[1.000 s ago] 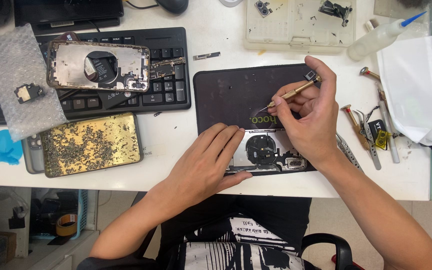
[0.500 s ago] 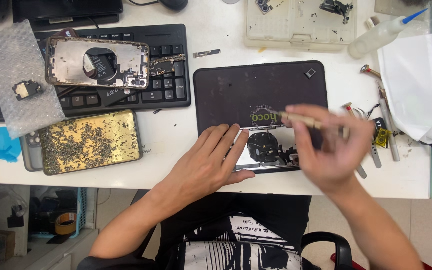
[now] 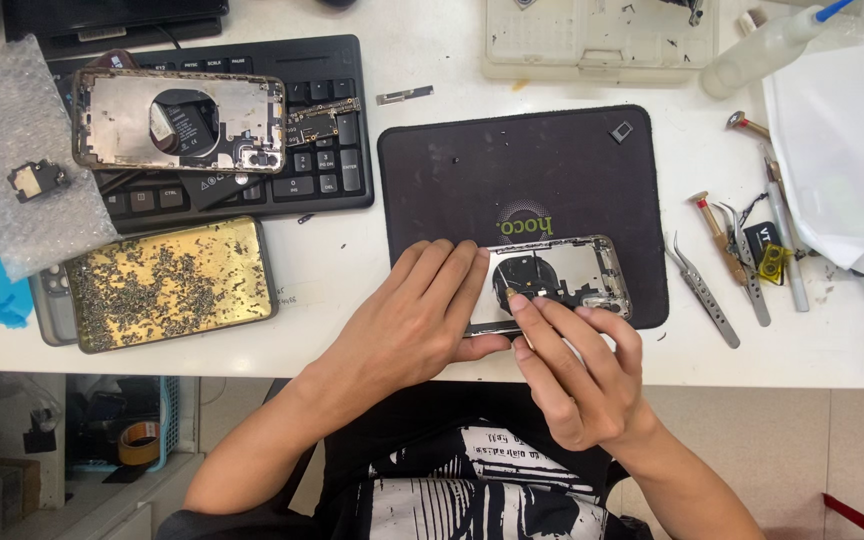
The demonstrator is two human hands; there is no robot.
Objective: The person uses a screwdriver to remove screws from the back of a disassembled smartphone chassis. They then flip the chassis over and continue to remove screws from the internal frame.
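We rest our left hand (image 3: 420, 320) flat, fingers spread loose, on the left end of the opened silver metal phone frame (image 3: 562, 280), which lies at the near edge of the dark rectangular work mat (image 3: 522, 170). Our right hand (image 3: 577, 365) grasps nothing; its fingertips (image 3: 519, 300) press on the frame's lower edge. Steel tweezers (image 3: 702, 292) lie just right of the mat, a black keyboard (image 3: 322, 180) to its left.

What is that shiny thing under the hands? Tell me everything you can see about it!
It is an opened phone frame, a silvery metal shell with rounded corners, a dark round coil and small parts inside. It lies flat on the near edge of a dark mat. The left hand covers its left end; the right hand fingers touch its lower edge.
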